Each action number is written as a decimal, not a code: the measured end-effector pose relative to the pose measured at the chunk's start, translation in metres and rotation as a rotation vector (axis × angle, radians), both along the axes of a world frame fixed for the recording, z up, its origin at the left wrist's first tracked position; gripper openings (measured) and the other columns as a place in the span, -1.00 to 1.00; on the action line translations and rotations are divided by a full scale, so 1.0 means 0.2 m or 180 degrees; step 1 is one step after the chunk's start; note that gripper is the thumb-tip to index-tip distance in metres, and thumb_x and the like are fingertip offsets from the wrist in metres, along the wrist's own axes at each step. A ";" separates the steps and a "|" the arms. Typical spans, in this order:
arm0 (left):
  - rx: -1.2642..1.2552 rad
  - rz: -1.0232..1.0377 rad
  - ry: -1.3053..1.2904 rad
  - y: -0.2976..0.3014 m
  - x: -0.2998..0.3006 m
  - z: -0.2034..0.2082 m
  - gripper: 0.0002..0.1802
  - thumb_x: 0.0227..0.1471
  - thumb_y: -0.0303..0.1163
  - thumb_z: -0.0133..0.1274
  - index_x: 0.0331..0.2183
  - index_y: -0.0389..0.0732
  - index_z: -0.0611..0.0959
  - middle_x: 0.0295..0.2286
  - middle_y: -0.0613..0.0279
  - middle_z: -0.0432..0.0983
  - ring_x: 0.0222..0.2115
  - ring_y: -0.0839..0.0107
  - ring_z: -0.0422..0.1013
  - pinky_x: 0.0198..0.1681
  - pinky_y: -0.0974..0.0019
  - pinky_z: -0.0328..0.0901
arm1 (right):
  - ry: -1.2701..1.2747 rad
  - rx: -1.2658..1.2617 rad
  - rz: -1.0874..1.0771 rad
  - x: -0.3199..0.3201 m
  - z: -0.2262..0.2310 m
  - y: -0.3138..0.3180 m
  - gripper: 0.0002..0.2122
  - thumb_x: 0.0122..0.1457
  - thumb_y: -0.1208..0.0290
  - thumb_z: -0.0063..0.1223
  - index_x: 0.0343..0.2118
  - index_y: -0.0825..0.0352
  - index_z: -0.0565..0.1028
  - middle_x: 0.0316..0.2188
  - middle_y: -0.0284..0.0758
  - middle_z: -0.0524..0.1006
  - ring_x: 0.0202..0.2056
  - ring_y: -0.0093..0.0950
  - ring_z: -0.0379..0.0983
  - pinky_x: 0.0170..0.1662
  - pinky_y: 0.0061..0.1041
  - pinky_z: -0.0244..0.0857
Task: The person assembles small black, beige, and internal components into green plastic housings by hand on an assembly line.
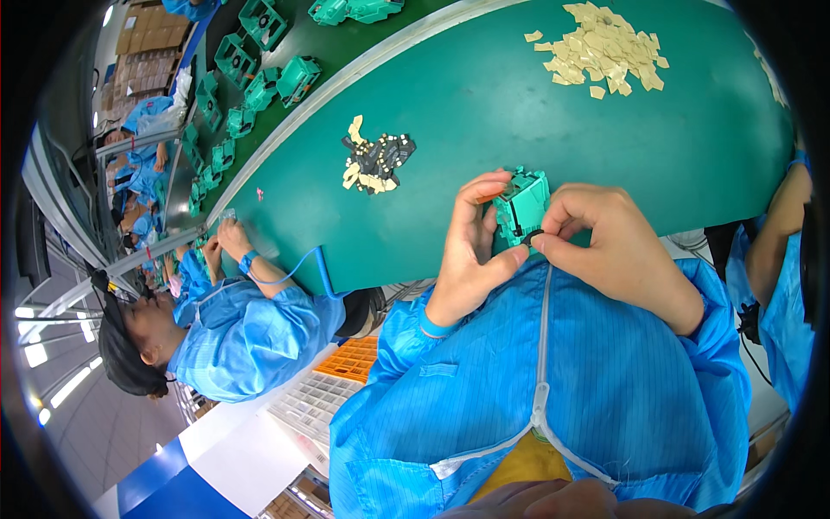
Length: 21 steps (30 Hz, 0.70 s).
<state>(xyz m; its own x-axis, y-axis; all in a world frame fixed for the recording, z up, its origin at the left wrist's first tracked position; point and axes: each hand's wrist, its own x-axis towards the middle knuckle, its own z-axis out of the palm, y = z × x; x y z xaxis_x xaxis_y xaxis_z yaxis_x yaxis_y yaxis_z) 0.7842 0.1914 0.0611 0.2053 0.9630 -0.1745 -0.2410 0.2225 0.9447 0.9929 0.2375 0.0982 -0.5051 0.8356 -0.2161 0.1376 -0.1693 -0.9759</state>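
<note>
Close to my chest, over the near edge of the green worktable (pixel 467 112), I hold a small teal plastic housing (pixel 526 201). My left hand (pixel 475 246) wraps round its left side, with the thumb at its lower end. At that same end, my right hand (pixel 605 242) pinches a small black piece (pixel 533 236) between thumb and fingertips, against the housing. The fingers partly cover this piece, so its exact kind cannot be made out. A dark strip runs along the housing's face.
A heap of cream-coloured flat pieces (pixel 605 50) lies at the far right; a smaller pile of black and cream parts (pixel 378 160) lies left of my hands. Beyond a metal rail (pixel 320 91), several teal housings (pixel 262 89) sit on a line. A co-worker (pixel 251 320) works at left, another person's arm (pixel 782 216) at right.
</note>
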 end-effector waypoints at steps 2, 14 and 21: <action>0.0069 -0.0019 0.0039 0.01 0.00 -0.01 -0.18 -0.20 -0.70 0.12 0.16 -0.20 0.32 0.21 0.09 0.07 0.32 0.22 0.00 0.37 0.10 -0.01 | -0.0050 -0.0012 -0.0014 -0.01 0.01 0.00 -0.86 0.07 0.51 0.20 -0.46 0.50 0.51 -0.46 -0.14 0.58 -0.44 -0.35 0.60 -0.35 -0.43 0.45; 0.0239 -0.0024 0.0163 0.04 0.02 0.01 -0.14 -0.22 -0.78 0.07 0.14 -0.15 0.20 0.19 0.08 0.03 0.27 0.21 0.06 0.32 0.10 0.09 | -0.0191 0.0267 -0.0139 -0.03 0.05 0.02 -0.87 0.03 0.57 0.19 -0.47 0.52 0.48 -0.47 -0.13 0.54 -0.46 -0.28 0.59 -0.38 -0.38 0.45; 0.0341 0.0063 0.0089 0.03 0.02 0.00 -0.17 -0.23 -0.76 0.09 0.10 -0.15 0.18 0.17 0.08 0.04 0.26 0.23 0.04 0.34 0.04 0.04 | -0.0340 0.0308 -0.0149 -0.04 0.08 0.01 -0.89 0.03 0.59 0.22 -0.51 0.47 0.48 -0.49 -0.18 0.54 -0.47 -0.33 0.59 -0.40 -0.43 0.43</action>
